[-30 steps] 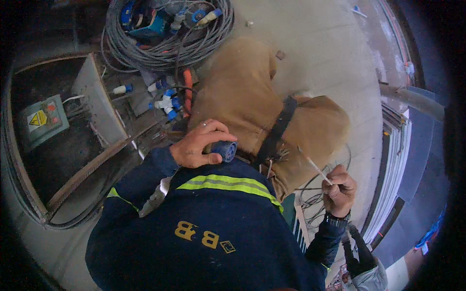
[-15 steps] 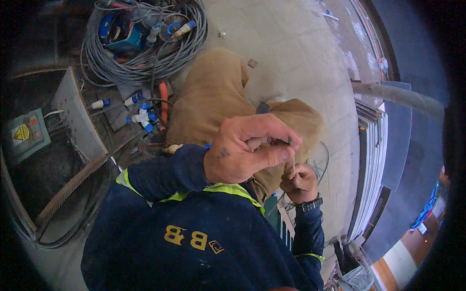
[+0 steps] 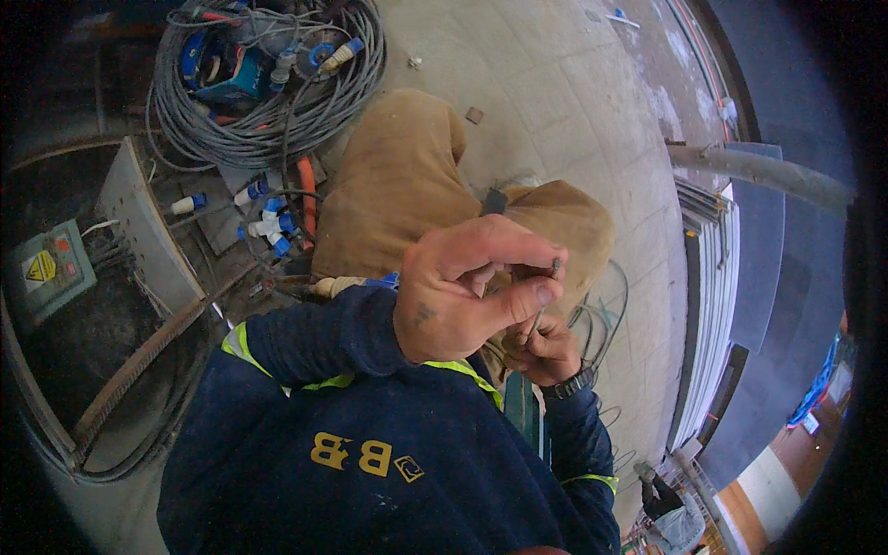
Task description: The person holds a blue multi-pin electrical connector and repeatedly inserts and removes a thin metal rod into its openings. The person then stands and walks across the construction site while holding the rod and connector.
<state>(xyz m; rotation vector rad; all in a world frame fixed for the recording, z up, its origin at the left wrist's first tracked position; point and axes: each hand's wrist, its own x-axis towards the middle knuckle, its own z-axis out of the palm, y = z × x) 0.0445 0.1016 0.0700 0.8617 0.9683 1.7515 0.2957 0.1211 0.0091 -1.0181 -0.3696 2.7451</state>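
Note:
My left hand (image 3: 472,291) is raised in front of my chest, with thumb and forefinger pinched on a thin grey rod-like piece (image 3: 536,322). Its dark upper end shows at the fingertips; whether it is a wire, a bit or a fastener is too small to tell. Below and to the right, my right hand (image 3: 548,353), with a dark watch at the wrist, has its fingers closed round the lower end of that same piece. The piece slants between both hands, above my brown-trousered knees (image 3: 388,176).
A coil of grey cable (image 3: 185,120) lies at the far left with blue connectors (image 3: 273,222) near it. Further left stand a metal frame (image 3: 153,231) and a grey electrical box (image 3: 55,268). Stacked panels (image 3: 708,314) and a pipe (image 3: 758,176) are at the right. Loose thin wire (image 3: 622,305) lies on the floor.
My right hand has shifted left and slightly toward my body, so the thin piece now slants more. My left hand keeps its pinch with little movement.

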